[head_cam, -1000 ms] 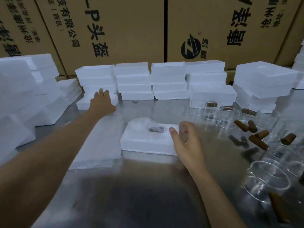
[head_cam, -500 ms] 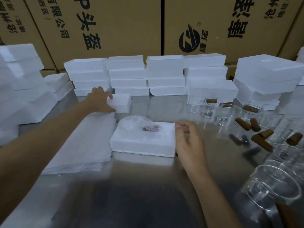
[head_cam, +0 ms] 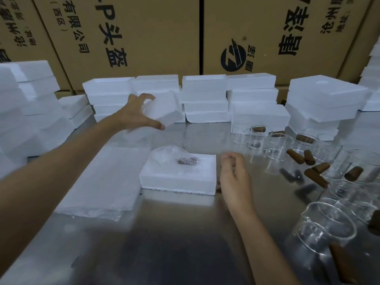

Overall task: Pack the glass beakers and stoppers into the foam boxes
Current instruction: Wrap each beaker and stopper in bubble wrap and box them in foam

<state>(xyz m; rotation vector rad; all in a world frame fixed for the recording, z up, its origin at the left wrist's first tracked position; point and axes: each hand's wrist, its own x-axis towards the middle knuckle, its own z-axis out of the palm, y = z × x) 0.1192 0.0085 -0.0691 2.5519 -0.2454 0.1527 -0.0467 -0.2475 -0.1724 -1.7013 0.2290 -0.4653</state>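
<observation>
White foam, a tilted rectangular foam lid (head_cam: 164, 109), is gripped by my left hand (head_cam: 134, 114) near the metal table's (head_cam: 174, 233) far edge. At its middle sits a packed white foam box (head_cam: 178, 175); beside it, my right hand (head_cam: 235, 177) hangs loosely curled, holding nothing.

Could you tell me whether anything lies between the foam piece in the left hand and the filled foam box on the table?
Nothing visible does. The left hand holds the foam piece above bare steel table, and the filled foam box lies nearer, unobstructed.
</observation>
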